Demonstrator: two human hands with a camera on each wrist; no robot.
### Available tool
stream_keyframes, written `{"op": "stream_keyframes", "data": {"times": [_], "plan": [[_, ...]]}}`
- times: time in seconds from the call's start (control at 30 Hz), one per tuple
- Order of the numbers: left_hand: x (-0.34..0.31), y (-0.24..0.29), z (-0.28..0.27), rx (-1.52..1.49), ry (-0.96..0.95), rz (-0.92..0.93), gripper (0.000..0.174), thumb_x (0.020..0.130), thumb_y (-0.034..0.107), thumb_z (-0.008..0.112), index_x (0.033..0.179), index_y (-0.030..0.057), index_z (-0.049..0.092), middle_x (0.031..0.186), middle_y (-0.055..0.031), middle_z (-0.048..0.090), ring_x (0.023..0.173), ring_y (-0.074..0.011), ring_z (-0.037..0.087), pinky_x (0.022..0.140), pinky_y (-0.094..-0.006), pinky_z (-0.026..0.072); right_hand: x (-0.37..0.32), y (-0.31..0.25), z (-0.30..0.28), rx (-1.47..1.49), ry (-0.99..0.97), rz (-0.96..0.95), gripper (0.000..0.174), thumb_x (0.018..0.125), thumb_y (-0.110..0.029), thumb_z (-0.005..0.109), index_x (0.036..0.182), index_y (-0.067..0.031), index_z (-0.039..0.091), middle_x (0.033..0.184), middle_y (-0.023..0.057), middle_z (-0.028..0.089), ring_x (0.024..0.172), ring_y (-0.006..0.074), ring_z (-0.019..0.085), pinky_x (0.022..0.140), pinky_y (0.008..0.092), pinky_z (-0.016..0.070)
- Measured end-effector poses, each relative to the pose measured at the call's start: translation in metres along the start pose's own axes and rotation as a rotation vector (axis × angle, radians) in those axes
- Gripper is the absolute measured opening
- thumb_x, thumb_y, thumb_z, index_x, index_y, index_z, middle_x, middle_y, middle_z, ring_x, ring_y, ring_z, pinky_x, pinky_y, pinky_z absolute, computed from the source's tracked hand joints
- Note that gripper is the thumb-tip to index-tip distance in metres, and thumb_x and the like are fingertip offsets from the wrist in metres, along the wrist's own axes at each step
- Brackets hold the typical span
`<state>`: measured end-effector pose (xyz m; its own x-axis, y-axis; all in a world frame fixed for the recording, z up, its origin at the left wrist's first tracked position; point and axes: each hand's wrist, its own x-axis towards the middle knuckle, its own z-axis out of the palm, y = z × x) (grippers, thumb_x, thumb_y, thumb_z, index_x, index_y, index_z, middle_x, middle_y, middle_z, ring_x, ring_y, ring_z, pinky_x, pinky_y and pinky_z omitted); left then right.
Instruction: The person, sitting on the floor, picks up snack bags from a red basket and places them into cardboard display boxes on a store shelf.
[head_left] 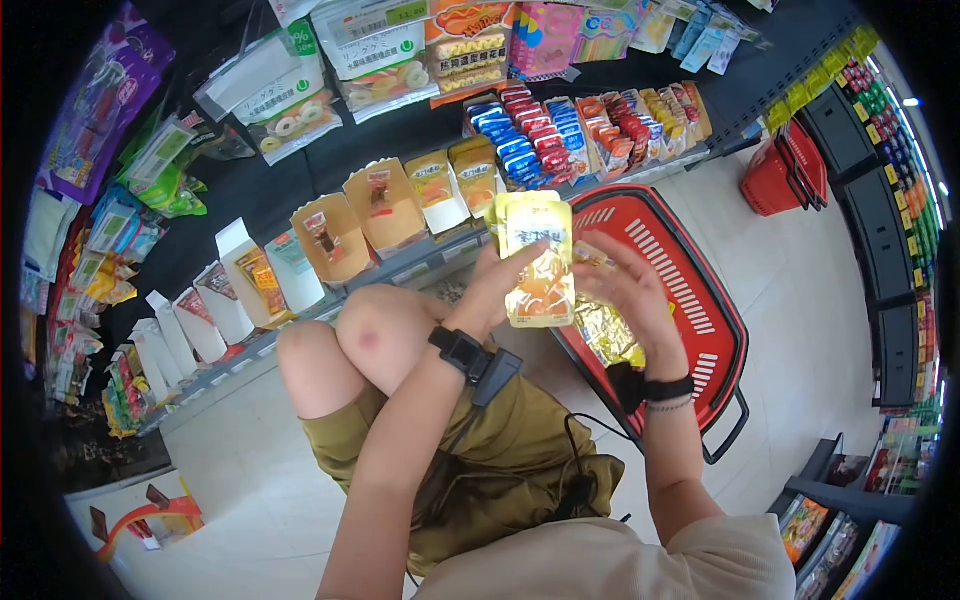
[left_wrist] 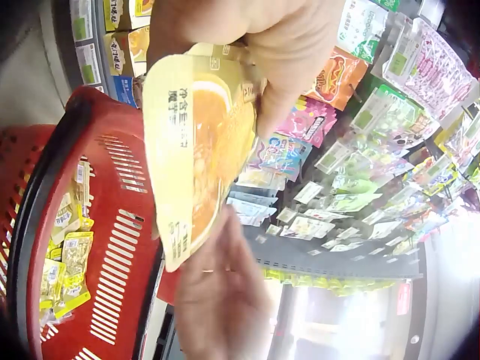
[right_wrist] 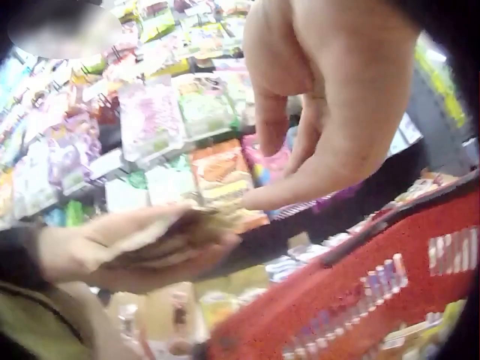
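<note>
My left hand [head_left: 485,292] grips a small stack of pale yellow snack packets [head_left: 541,285] with an orange picture, thumb across the front one. Seen from the left wrist, the packets [left_wrist: 199,157] stand edge-down below the curled fingers. Close beside the stack is my right hand [head_left: 642,300], fingers spread and loosely bent over the basket. In the right wrist view, a fingertip of the right hand [right_wrist: 337,112] reaches the end of the stack. Below it, the red shopping basket [head_left: 738,335] contains several shiny yellow packets [head_left: 607,335].
A low shelf in front carries open white and brown boxes [head_left: 330,265] of snacks and rows of small blue and red packets [head_left: 545,140]. Bags [head_left: 385,65] hang above. A second red basket [head_left: 775,180] stands at the right on the pale floor. My bent knees [head_left: 365,340] are beside the shelf.
</note>
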<state>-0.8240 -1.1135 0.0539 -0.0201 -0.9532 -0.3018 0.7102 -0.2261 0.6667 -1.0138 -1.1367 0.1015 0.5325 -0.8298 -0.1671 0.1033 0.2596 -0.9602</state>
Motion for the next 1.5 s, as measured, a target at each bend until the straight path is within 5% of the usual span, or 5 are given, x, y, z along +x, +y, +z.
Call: {"op": "stream_keyframes", "data": {"times": [0.47,0.67,0.9,1.13,1.5], "plan": [[0.014,0.000,-0.002,-0.147,0.148,0.004,0.036,0.080,0.006,0.064,0.111,-0.0037,0.048,0.101,-0.0142,0.060,0.085,-0.0231,0.063,0.070,-0.0354,0.0555,0.052,0.176,-0.117,-1.689,0.061,-0.058,0.045,0.067,-0.017,0.067,0.110,-0.0070,0.056,0.112,0.0133,0.057,0.106,0.0299,0.052,0.095,0.0396,0.0380],[0.018,0.003,0.000,-0.158,0.153,0.002,0.037,0.080,0.006,0.064,0.112,-0.0030,0.047,0.103,-0.0135,0.060,0.086,-0.0225,0.063,0.071,-0.0343,0.0551,0.053,0.132,-0.143,-0.732,0.428,-0.325,0.022,0.087,-0.016,0.053,0.098,0.0019,0.061,0.069,0.0014,0.062,0.058,0.0132,0.056,0.053,0.0293,0.0442],[0.021,-0.005,0.002,-0.140,0.125,-0.025,0.040,0.079,0.004,0.065,0.114,-0.0017,0.045,0.104,-0.0143,0.059,0.086,-0.0235,0.063,0.070,-0.0356,0.0557,0.006,0.023,-0.097,-0.213,0.258,0.030,0.027,0.086,-0.010,0.054,0.111,0.0019,0.057,0.091,0.0006,0.062,0.079,0.0055,0.056,0.069,0.0200,0.0437],[0.011,-0.003,0.006,-0.067,0.131,0.011,0.038,0.082,0.009,0.064,0.114,-0.0023,0.047,0.106,-0.0133,0.059,0.089,-0.0227,0.062,0.074,-0.0350,0.0543,-0.012,-0.037,-0.072,-0.400,0.088,-0.039,0.057,0.075,0.001,0.063,0.127,0.0006,0.041,0.111,0.0060,0.057,0.102,0.0121,0.053,0.088,0.0260,0.0427],[-0.002,-0.001,0.006,0.010,-0.162,-0.191,0.037,0.086,0.015,0.059,0.117,-0.0011,0.046,0.106,-0.0111,0.058,0.090,-0.0198,0.061,0.074,-0.0323,0.0539,0.031,-0.035,-0.029,-0.457,-0.017,-0.057,0.017,0.078,-0.002,0.065,0.093,-0.0004,0.056,0.084,-0.0003,0.061,0.080,0.0062,0.058,0.072,0.0218,0.0470]]}}
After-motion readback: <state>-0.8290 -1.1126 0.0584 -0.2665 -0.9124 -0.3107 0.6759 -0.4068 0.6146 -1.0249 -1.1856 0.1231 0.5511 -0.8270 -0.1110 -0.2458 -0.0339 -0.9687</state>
